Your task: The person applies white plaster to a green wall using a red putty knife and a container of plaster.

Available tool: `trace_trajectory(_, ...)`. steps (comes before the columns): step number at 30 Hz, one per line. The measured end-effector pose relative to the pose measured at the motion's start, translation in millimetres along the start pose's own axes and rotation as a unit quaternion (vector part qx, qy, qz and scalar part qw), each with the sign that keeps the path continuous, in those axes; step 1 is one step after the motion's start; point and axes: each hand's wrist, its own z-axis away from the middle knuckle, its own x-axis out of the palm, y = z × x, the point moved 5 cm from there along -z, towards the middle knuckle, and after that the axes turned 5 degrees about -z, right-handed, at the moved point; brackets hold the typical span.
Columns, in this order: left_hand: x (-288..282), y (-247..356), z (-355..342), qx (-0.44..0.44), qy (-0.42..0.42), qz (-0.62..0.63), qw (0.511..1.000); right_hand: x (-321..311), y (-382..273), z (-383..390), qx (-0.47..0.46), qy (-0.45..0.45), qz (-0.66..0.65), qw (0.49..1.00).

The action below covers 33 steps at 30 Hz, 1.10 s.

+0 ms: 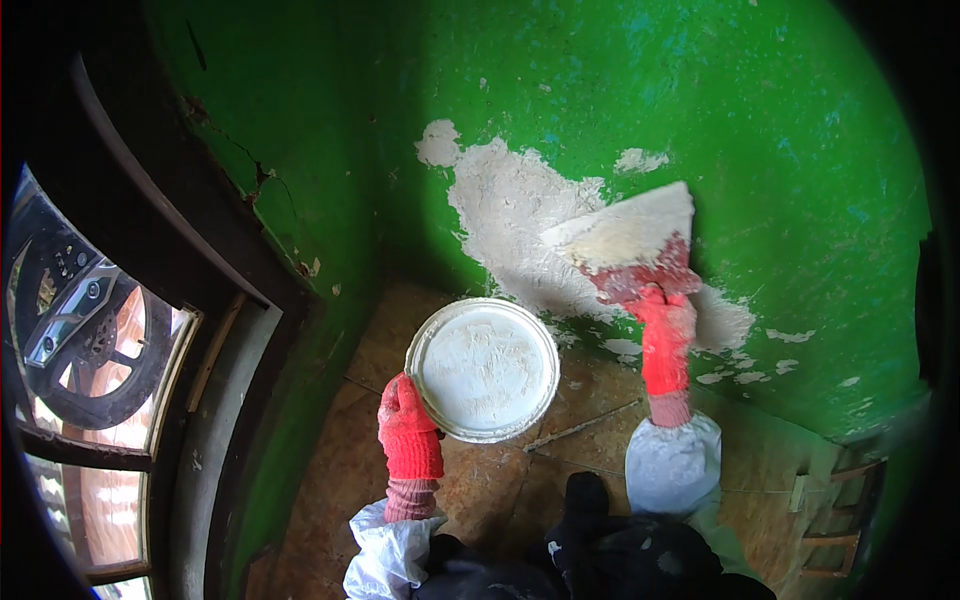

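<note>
My right hand (667, 335), in a red knitted glove, grips a wide putty knife (635, 235) by its red handle end. White putty coats the blade, which is over or against the green wall (780, 220); contact cannot be told. Behind and left of it, a rough white putty patch (510, 205) covers part of the wall. With its fingers closed on the rim, my left hand (405, 415), also in a red glove, holds a round white lid (485, 370). Smears of putty cover the lid's face.
Brown floor tiles (480, 505) lie below, with my dark shoe (587, 492) on them. At the left is a dark-framed glass opening (130, 360) with a motorcycle wheel (95, 345) beyond. The left wall has a crack (262, 175). A wooden frame-like object (835, 540) is at lower right.
</note>
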Motion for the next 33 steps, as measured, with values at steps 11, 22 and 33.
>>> trace_trajectory(11, -14.8, -13.5, -1.8, -0.074, 0.005, 0.012, 0.997, 2.3, -23.8, 34.9, -0.078, 0.062, -0.038, 0.994)
trace_trajectory(22, -25.0, -5.6, -3.3, -0.027, 0.021, 0.022, 0.999, 15.4, -43.5, 16.8, -0.122, 0.054, 0.05, 0.99)
trace_trajectory(33, -40.4, -17.4, -12.4, 0.05, 0.064, 0.027, 0.996, 18.6, 20.6, 30.0, -0.054, -0.039, 0.241, 0.968)
